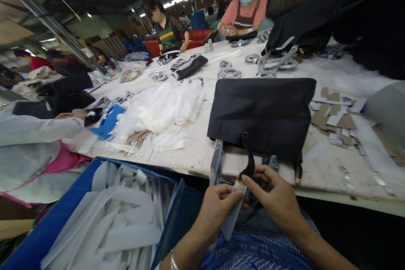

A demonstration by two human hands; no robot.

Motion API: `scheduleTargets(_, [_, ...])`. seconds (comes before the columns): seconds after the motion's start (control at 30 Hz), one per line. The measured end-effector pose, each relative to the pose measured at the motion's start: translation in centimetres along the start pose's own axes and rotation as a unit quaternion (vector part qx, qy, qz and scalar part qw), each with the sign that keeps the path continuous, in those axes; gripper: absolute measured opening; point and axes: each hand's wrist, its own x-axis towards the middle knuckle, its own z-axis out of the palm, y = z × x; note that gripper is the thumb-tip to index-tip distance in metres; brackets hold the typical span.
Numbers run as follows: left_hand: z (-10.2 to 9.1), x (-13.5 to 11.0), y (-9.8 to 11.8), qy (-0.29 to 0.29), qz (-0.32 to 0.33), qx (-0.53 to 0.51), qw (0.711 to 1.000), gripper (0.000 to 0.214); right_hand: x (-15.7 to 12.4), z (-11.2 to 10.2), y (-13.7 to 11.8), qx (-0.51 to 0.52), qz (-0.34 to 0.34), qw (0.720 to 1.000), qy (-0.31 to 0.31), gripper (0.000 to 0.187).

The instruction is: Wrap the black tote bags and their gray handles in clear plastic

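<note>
A black bag (262, 114) lies flat on the table, its strap side toward me. From its edge a short black strap (248, 156) with a gold-coloured metal end hangs toward my lap. My right hand (274, 194) pinches that strap near the metal end. Just beside it, my left hand (221, 202) is closed on a white strip (233, 217), whose upper end meets the metal part. Whether the strip is wrapped round the metal is hidden by my fingers. A plastic-wrapped handle (217, 162) hangs over the table edge left of the strap.
A blue bin (47, 236) holding white strips stands at my lower left. White sheets (164, 105), cardboard pieces (337, 114) and wrapped handle coils (229, 71) cover parts of the table (341, 185). A co-worker's sleeve (34, 130) reaches in from the left; two people work across the table.
</note>
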Motion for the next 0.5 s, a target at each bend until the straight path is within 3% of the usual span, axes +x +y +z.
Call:
scheduleTargets(0.3, [0.15,0.28,0.63,0.078,0.111,0.083,0.987,0.03,0.11,0.26,-0.15,0.046,0.016,0.999,-0.013,0.03])
scheduleTargets(0.5, [0.4,0.39,0.64,0.095,0.103,0.067,0.988,0.034,-0.02,0.13,0.07,0.019,0.008,1.0,-0.004,0.029])
